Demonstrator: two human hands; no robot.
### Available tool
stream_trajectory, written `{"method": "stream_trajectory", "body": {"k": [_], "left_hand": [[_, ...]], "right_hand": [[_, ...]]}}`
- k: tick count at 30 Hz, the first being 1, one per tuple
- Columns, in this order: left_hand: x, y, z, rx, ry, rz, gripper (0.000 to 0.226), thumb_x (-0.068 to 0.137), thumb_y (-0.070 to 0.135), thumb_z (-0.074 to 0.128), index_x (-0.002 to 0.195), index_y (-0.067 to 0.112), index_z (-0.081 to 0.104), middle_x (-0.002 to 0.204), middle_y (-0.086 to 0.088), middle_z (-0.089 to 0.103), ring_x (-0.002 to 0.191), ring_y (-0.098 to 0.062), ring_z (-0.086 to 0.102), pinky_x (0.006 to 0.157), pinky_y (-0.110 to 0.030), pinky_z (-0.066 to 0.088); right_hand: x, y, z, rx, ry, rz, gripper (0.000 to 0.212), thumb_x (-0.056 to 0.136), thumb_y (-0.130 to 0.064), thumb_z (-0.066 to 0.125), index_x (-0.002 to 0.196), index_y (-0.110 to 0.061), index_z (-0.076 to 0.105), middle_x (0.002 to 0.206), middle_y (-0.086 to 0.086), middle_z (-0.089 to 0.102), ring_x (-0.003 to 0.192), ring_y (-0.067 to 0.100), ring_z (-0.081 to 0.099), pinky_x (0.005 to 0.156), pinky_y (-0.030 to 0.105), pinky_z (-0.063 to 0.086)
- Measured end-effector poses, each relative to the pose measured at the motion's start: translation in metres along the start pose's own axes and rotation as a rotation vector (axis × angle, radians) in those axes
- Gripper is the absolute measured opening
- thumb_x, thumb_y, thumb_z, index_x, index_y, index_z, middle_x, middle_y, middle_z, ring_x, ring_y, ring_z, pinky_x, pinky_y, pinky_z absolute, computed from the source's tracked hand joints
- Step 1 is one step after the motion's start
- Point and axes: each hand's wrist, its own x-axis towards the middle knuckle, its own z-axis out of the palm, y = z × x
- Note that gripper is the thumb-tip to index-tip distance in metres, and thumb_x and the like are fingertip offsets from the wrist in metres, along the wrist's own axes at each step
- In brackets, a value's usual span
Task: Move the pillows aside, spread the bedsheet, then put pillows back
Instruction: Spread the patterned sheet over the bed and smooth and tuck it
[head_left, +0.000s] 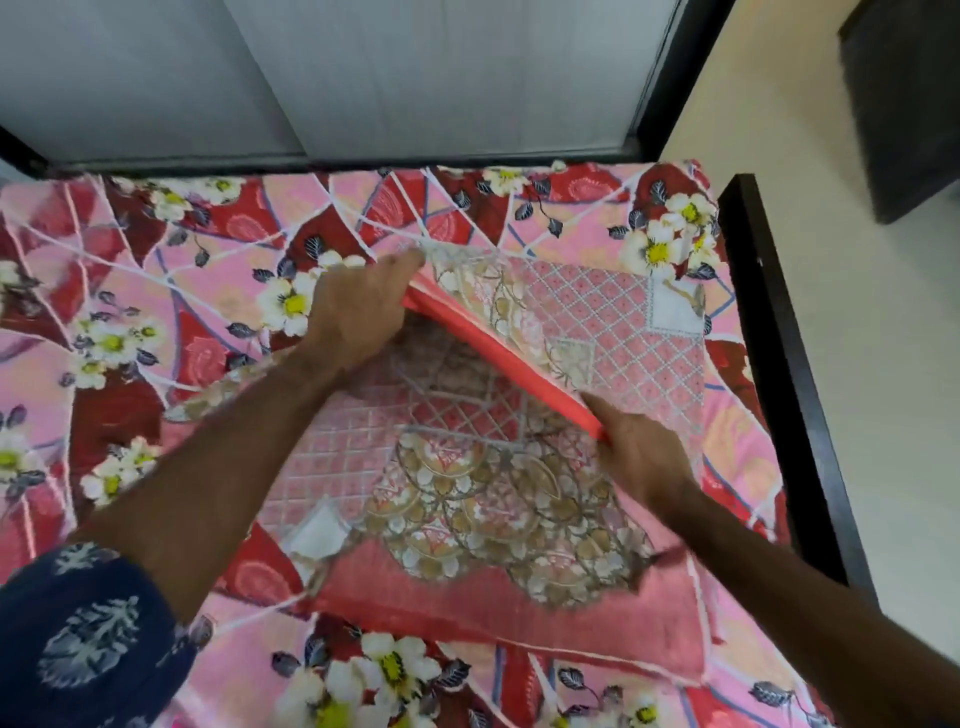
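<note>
Two hands hold one pillow (597, 332) by its coral-red edge, above a second pillow (467, 499) that lies on the bed. The left hand (358, 312) grips the far end of this edge, fingers curled over the cloth, and the right hand (644, 457) grips the near end, so the red band runs straight between the two grips. The held pillow is tilted, and its patterned face slopes away from the grips towards the right side of the bed, where its far part seems to rest on the flowered bedsheet (156, 312). The lower pillow lies just under both grips, and its red border points to the person. The bedsheet looks already spread flat over the mattress, so I judge this is the step of putting the pillows back. The pillow should be light and soft; it bends and sags between the grips, and the cover cloth can slide over the filling. It is better to take it at two corners or at the seam, with filling pinched inside the grip, not only the loose cover. A dark bed frame (779, 338) runs beyond the right grip.
</note>
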Motion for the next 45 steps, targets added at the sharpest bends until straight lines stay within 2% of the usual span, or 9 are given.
{"method": "stream_trajectory", "body": {"k": [4, 9, 19, 24, 28, 32, 34, 40, 45], "left_hand": [[0.013, -0.079, -0.054, -0.088, 0.157, 0.095, 0.038, 0.089, 0.029, 0.046, 0.121, 0.021, 0.063, 0.096, -0.008, 0.074, 0.075, -0.036, 0.071, 0.062, -0.041, 0.054], [0.011, -0.177, -0.097, -0.187, 0.22, -0.076, 0.033, 0.092, 0.011, 0.05, 0.121, 0.02, 0.061, 0.108, -0.014, 0.072, 0.097, -0.041, 0.067, 0.075, -0.047, 0.051], [0.009, -0.317, -0.067, -0.77, 0.069, -0.607, 0.039, 0.089, 0.01, 0.043, 0.12, 0.009, 0.068, 0.117, -0.013, 0.07, 0.11, -0.031, 0.064, 0.093, -0.036, 0.049], [-0.019, -0.323, -0.028, -0.951, -0.048, -0.576, 0.039, 0.087, 0.006, 0.039, 0.116, 0.009, 0.065, 0.106, -0.008, 0.069, 0.092, -0.02, 0.065, 0.081, -0.032, 0.049], [-0.039, -0.315, 0.014, -1.085, -0.055, -0.521, 0.038, 0.088, 0.003, 0.041, 0.119, 0.018, 0.059, 0.085, 0.01, 0.057, 0.069, 0.001, 0.049, 0.057, -0.015, 0.035], [-0.073, -0.315, 0.078, -1.118, -0.251, -0.389, 0.04, 0.096, 0.003, 0.061, 0.132, 0.003, 0.044, 0.108, 0.001, 0.056, 0.089, -0.008, 0.053, 0.068, -0.012, 0.04], [-0.102, -0.323, 0.115, -1.078, -0.362, -0.336, 0.055, 0.084, 0.019, 0.081, 0.129, 0.007, 0.051, 0.116, -0.004, 0.063, 0.102, -0.014, 0.061, 0.086, -0.024, 0.049], [-0.181, -0.336, 0.18, -0.901, -0.286, -0.504, 0.062, 0.065, 0.051, 0.083, 0.115, 0.018, 0.065, 0.105, -0.004, 0.072, 0.097, -0.021, 0.07, 0.08, -0.042, 0.059], [-0.144, -0.338, 0.177, -1.254, -0.034, -0.544, 0.06, 0.076, 0.008, 0.066, 0.134, 0.02, 0.055, 0.128, -0.004, 0.062, 0.112, -0.017, 0.063, 0.093, -0.037, 0.056]], "right_hand": [[-0.027, -0.106, -0.018, 0.194, 0.002, -0.005, 0.045, 0.103, -0.027, 0.043, 0.148, -0.029, 0.044, 0.088, 0.014, 0.072, 0.079, 0.036, 0.069, 0.06, 0.035, 0.041], [-0.017, -0.243, -0.032, 0.551, 0.037, -0.068, 0.029, 0.104, -0.016, 0.048, 0.131, -0.024, 0.055, 0.064, -0.016, 0.056, 0.05, 0.0, 0.054, 0.051, 0.015, 0.038], [0.048, -0.428, -0.017, 0.699, -0.136, -0.266, 0.048, 0.105, -0.032, 0.04, 0.151, -0.021, 0.037, 0.124, 0.013, 0.067, 0.08, 0.018, 0.061, 0.074, 0.028, 0.042], [0.059, -0.418, 0.014, 0.833, -0.094, -0.14, 0.03, 0.105, -0.014, 0.045, 0.13, -0.021, 0.06, 0.114, -0.004, 0.069, 0.094, 0.012, 0.064, 0.092, 0.035, 0.051], [0.051, -0.369, 0.022, 1.009, 0.052, 0.126, 0.04, 0.096, 0.007, 0.044, 0.102, -0.022, 0.07, 0.083, -0.013, 0.075, 0.075, -0.003, 0.069, 0.066, 0.016, 0.057], [0.054, -0.341, 0.037, 0.988, 0.137, 0.442, 0.019, 0.105, -0.025, 0.049, 0.102, -0.026, 0.068, 0.096, 0.008, 0.074, 0.066, 0.014, 0.069, 0.039, 0.019, 0.049], [0.062, -0.342, 0.051, 1.026, 0.131, 0.515, 0.024, 0.103, -0.038, 0.054, 0.1, -0.022, 0.072, 0.095, 0.006, 0.076, 0.079, 0.02, 0.071, 0.049, 0.022, 0.053], [0.085, -0.379, 0.074, 0.827, 0.122, 0.352, 0.03, 0.092, -0.011, 0.051, 0.103, -0.028, 0.073, 0.106, 0.0, 0.073, 0.11, 0.021, 0.066, 0.094, 0.029, 0.048], [0.108, -0.415, 0.077, 0.319, 0.193, 0.06, 0.056, 0.087, -0.019, 0.064, 0.141, -0.019, 0.049, 0.127, 0.006, 0.056, 0.11, 0.02, 0.058, 0.089, 0.035, 0.05]]}}
